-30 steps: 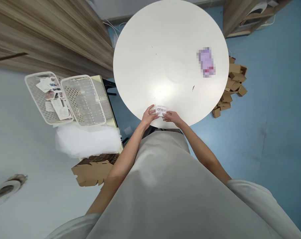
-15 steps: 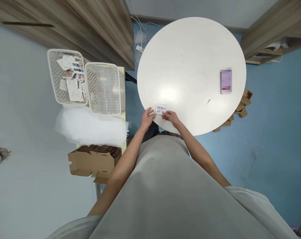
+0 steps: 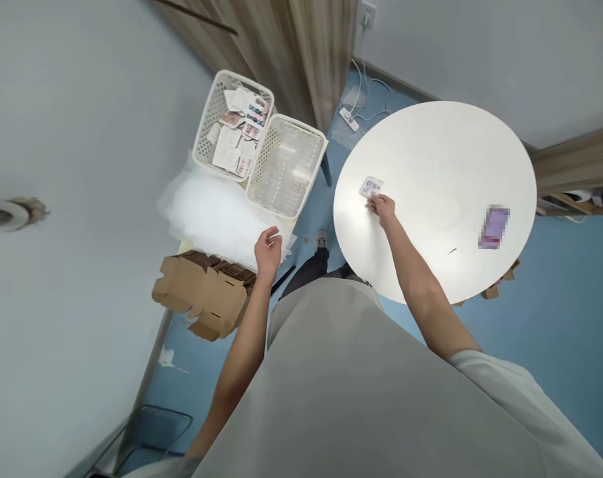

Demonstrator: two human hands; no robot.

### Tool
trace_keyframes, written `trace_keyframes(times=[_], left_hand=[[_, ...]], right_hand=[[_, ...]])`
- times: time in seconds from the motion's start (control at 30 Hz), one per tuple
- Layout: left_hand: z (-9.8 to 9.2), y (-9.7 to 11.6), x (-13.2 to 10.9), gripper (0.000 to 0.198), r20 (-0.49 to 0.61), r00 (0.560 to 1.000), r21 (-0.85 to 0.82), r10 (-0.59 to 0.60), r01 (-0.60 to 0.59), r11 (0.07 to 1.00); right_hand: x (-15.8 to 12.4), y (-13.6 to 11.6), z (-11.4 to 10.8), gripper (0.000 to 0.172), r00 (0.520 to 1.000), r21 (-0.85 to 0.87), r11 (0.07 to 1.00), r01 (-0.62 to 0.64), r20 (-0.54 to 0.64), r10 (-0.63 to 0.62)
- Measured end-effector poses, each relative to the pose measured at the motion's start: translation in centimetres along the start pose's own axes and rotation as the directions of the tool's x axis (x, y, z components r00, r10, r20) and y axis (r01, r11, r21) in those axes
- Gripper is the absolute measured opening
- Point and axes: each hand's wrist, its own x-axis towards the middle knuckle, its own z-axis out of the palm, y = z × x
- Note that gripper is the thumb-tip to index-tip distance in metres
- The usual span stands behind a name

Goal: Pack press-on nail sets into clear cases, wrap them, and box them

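Note:
A small flat clear plastic case (image 3: 372, 186) with several dark round shapes in it is at the left part of the round white table. My right hand (image 3: 382, 206) pinches its near edge between thumb and fingers. Out over the side table, my left hand (image 3: 268, 250) holds nothing, its fingers curved and apart. It is by the right end of a pile of thin white translucent sheets or bags (image 3: 216, 209); whether it touches them I cannot tell.
White baskets stand on the side table: one with printed cards (image 3: 226, 147), one with clear plastic cases (image 3: 286, 176). Flattened brown cardboard boxes (image 3: 202, 292) lie nearer. A blurred purple item (image 3: 494, 227) rests on the round table (image 3: 431, 146). A power strip (image 3: 349, 119) is on the floor.
My left hand has let go of the case's side and moved left toward the white pile. My right hand still has the case. The view has turned left.

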Motion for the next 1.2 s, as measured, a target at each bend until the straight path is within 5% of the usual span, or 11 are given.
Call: trace_keyframes(times=[0.2,0.4,0.7,0.9,1.2], left_hand=[[-3.5,-3.2,1.3,0.061,-0.184,0.979,0.201,-0.084,0.121,0.972],[-1.9,-2.8,4.9,0.081,-0.137,0.990,0.259,0.017,0.020,0.966],[1.0,-1.0,8.3,0.034,-0.307,0.949,0.148,-0.072,0.122,0.981],[0.0,-1.3,8.1,0.036,-0.336,0.933,0.058,-0.133,0.161,0.985],[-2.3,2.0,3.6,0.047,-0.400,0.916,-0.231,-0.035,-0.063,0.971]], right_hand=[[-0.6,-0.6,-0.2,0.038,0.997,0.024,0.999,0.026,-0.070,-0.025],[-5.1,-0.8,-0.3,0.026,0.996,-0.039,0.996,0.085,0.023,-0.084],[-14.2,0.3,1.1,0.036,0.939,-0.137,0.972,0.190,0.315,-0.139],[-18.5,0.6,2.0,0.045,0.888,-0.152,0.962,0.228,0.437,-0.141],[-21.9,0.4,3.7,0.042,0.802,-0.124,0.951,0.282,0.575,-0.162]])
